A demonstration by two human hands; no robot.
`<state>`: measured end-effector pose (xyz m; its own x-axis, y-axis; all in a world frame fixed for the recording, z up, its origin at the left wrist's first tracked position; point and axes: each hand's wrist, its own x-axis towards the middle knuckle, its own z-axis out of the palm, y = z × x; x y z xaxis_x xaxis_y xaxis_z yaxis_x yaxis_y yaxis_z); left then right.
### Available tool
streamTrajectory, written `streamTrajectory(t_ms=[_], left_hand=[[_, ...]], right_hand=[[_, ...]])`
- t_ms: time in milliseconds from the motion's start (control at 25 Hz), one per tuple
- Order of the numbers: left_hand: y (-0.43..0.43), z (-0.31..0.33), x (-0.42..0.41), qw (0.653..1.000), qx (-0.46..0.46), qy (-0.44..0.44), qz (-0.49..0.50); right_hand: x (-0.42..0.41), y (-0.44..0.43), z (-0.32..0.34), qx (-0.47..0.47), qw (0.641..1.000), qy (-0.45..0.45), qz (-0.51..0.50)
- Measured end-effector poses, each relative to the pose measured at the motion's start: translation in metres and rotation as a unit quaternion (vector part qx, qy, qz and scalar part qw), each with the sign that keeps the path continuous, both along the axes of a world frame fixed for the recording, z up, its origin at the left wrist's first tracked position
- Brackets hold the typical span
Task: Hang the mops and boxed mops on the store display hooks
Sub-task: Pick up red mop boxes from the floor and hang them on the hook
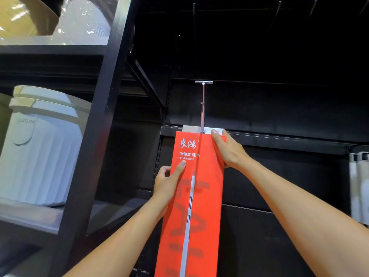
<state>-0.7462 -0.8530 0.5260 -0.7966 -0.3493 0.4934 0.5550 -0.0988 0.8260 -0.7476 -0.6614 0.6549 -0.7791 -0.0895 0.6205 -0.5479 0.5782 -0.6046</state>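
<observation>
Near the top edge of the tall red cardboard box (205, 206), white brush-style characters on its front read 良鸿. Just below stands a bolder white line, 小仙女 轻巧, and under that a much smaller white line too fine to read surely. Lower down the front, large darker red characters are too blurred to read. The white ribbed plastic bucket (40, 156) bears a faint raised marking near its rim, perhaps "L20".
</observation>
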Motion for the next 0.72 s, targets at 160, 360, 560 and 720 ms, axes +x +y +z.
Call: streamTrajectory(t_ms=[160,360,560,720], left_hand=[[0.004,-0.003,-0.005,1.0,-0.003,-0.004,-0.007],[0.007,-0.008,-0.011,1.0,0.002,0.002,-0.007],[0.005,-0.012,-0.022,1.0,0.005,0.006,0.02],[0.008,-0.017,-0.021,0.999,-0.012,0.014,0.041]], right_hand=[[-0.001,0.0,-0.001,0.017,0.999,0.008,-0.028],[0.0,0.003,-0.002,0.057,0.997,0.013,-0.054],[0.001,0.004,-0.006,0.109,0.988,0.034,-0.106],[0.001,0.007,-0.028,0.121,0.988,0.035,-0.091]])
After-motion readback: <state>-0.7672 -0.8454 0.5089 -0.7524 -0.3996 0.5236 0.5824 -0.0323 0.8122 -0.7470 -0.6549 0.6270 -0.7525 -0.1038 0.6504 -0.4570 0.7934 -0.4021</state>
